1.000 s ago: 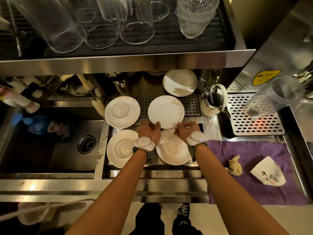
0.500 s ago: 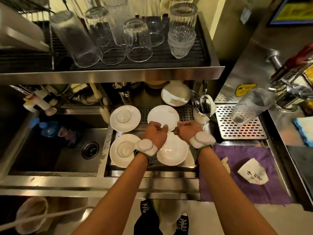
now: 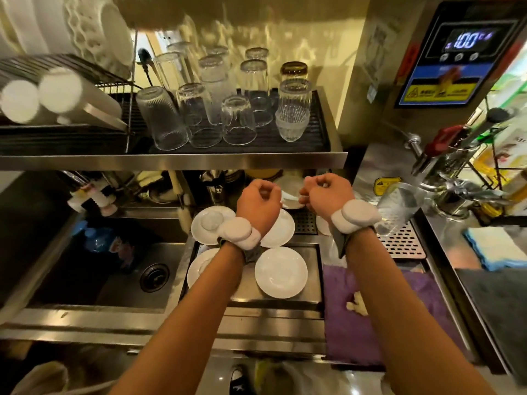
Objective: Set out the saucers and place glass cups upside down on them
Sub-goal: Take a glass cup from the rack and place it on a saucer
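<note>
Nearest on the steel drain tray (image 3: 315,283) lie the near pair of white saucers: the near-right saucer (image 3: 281,272) is bare and face up, its shallow round well plain to see, while the near-left saucer (image 3: 201,267) is half hidden under the left forearm, so whether anything sits on it cannot be told from here. Just beyond them are the far-left saucer (image 3: 209,225), which carries a small clear upturned glass in its middle, and the far-right saucer (image 3: 281,228), partly covered by the left wrist and seemingly bare. By that reading the saucers are laid out in a two-by-two block and the cups are the part mostly left to do. Above the far pair, the left hand (image 3: 258,205) and the right hand (image 3: 325,195) are raised side by side, close but not touching, each loosely curled with fingers bent inward and holding nothing. They hang just under the edge of the steel shelf (image 3: 171,162), which looks like a reach for glassware. On that shelf, farthest away, stand the glass cups (image 3: 199,109), already mouth down on a dark ribbed mat: clear, mostly tall and ribbed, a few short, one amber-rimmed, crowded close enough that lifting one out could knock its neighbour.
</note>
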